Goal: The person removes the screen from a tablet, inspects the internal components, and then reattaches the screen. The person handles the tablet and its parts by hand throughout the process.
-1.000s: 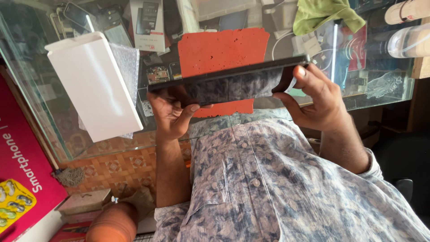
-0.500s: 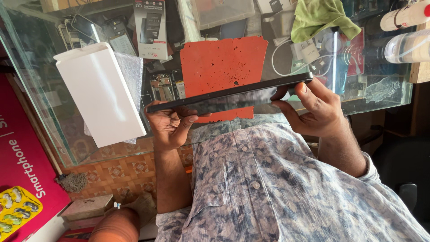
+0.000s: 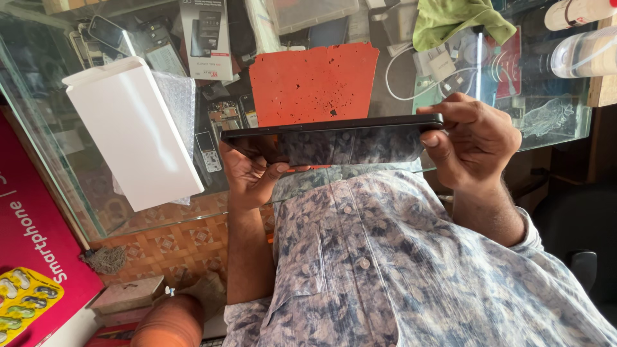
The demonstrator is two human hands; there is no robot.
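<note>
Tablet (image 3: 347, 138) | long axis level, spanning both hands | left hand (image 3: 254, 173) clasps one end | right hand (image 3: 475, 144) clasps other

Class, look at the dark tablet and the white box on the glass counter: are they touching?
Apart. The head view shows the tablet held up by both hands, with a plain gap of glass counter between its end and the white box.

A white open box (image 3: 132, 132) lies on the glass counter, a magenta poster (image 3: 32, 257) stands lower left.
</note>
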